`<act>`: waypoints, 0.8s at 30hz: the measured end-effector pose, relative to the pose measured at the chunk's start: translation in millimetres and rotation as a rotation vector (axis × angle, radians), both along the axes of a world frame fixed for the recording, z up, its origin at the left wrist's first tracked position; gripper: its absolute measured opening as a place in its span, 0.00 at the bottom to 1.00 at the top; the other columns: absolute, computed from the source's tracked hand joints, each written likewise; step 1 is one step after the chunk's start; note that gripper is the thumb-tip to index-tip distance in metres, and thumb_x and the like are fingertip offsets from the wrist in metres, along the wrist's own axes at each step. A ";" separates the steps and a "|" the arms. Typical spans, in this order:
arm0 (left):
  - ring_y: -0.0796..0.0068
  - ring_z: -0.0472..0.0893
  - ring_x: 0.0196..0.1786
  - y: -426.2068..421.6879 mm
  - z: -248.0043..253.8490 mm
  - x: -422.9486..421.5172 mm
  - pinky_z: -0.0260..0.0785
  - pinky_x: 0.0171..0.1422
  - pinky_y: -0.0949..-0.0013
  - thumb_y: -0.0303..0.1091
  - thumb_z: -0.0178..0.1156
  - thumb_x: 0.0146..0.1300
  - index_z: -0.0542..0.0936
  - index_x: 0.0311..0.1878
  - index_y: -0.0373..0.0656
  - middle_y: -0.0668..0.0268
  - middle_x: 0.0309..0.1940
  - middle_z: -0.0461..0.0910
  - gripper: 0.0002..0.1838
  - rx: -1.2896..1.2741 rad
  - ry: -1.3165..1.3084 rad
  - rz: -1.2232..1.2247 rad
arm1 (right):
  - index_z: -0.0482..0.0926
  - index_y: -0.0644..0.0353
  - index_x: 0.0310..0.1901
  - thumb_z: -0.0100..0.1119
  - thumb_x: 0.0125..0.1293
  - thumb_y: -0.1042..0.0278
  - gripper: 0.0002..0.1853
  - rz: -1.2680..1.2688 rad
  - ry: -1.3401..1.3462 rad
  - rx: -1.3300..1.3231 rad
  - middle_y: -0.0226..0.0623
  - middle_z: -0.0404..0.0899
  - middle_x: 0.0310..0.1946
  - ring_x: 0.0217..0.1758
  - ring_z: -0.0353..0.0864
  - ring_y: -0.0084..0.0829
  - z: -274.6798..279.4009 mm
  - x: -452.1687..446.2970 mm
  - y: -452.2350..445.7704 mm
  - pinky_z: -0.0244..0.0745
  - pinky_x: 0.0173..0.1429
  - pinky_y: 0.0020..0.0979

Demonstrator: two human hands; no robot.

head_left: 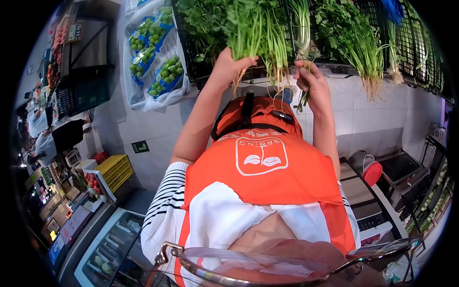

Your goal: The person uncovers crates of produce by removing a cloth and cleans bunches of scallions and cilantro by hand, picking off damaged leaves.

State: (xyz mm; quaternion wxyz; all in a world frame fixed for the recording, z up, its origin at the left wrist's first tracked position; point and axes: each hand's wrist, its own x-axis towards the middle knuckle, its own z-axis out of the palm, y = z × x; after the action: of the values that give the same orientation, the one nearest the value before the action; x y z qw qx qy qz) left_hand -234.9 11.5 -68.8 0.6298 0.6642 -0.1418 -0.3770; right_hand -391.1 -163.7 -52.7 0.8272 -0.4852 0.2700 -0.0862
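My left hand (231,68) is closed around a bunch of coriander (245,36), its pale green stems pointing down to thin roots. Motion blurs the bunch's leafy top a little. Beside it, another bunch of coriander (276,43) lies over the front edge of a black plastic crate (191,60), roots hanging out. My right hand (313,83) is closed, thumb and fingers pinching a few dark, limp stems (304,99) that dangle below the palm. Just above that hand are the white root ends of some spring onions (302,33).
More coriander (351,38) fills the crate section on the right, near a blue bundle (393,10). To the left, bagged green fruit (167,74) sits in a lined white box. An orange apron (263,158) covers my front. Two people (52,136) are at far left.
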 end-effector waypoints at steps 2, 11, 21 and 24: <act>0.72 0.78 0.39 1.0 16.0 0.7 0.71 0.46 0.70 0.29 0.62 0.53 0.73 0.46 0.32 0.58 0.39 0.78 0.18 -0.146 0.286 0.107 | 0.73 0.60 0.39 0.45 0.62 0.74 0.06 -0.061 0.046 -0.059 0.28 0.70 0.24 0.20 0.59 0.14 -5.9 5.2 0.4 0.51 0.24 0.16; 0.73 0.75 0.40 20.3 0.1 10.4 0.70 0.52 0.68 0.27 0.57 0.57 0.68 0.48 0.31 0.63 0.37 0.72 0.17 -0.564 0.673 0.111 | 0.75 0.60 0.35 0.60 0.57 0.63 0.10 -0.155 0.091 -0.346 0.20 0.66 0.19 0.20 0.59 0.12 -8.0 18.5 4.3 0.51 0.24 0.15; 0.73 0.76 0.43 -13.1 -25.0 -6.6 0.67 0.49 0.71 0.32 0.63 0.52 0.72 0.46 0.33 0.62 0.39 0.77 0.19 0.049 -0.219 0.036 | 0.74 0.67 0.34 0.72 0.42 0.50 0.28 0.064 0.467 -1.034 0.40 0.75 0.19 0.21 0.76 0.33 7.5 27.0 21.1 0.70 0.28 0.29; 0.65 0.77 0.41 -17.3 -45.4 -1.4 0.67 0.49 0.67 0.37 0.65 0.49 0.70 0.47 0.31 0.55 0.37 0.77 0.26 0.175 -0.405 -0.026 | 0.75 0.67 0.35 0.72 0.41 0.48 0.29 0.043 0.355 -1.125 0.48 0.77 0.21 0.24 0.78 0.41 -2.4 25.9 24.9 0.72 0.31 0.34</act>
State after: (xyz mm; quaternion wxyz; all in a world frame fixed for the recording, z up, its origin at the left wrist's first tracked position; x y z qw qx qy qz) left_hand -236.3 -5.8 -114.2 0.5233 0.7767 -0.2407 -0.2548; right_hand -365.3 -138.9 -55.1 0.3863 -0.8619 0.3071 -0.1168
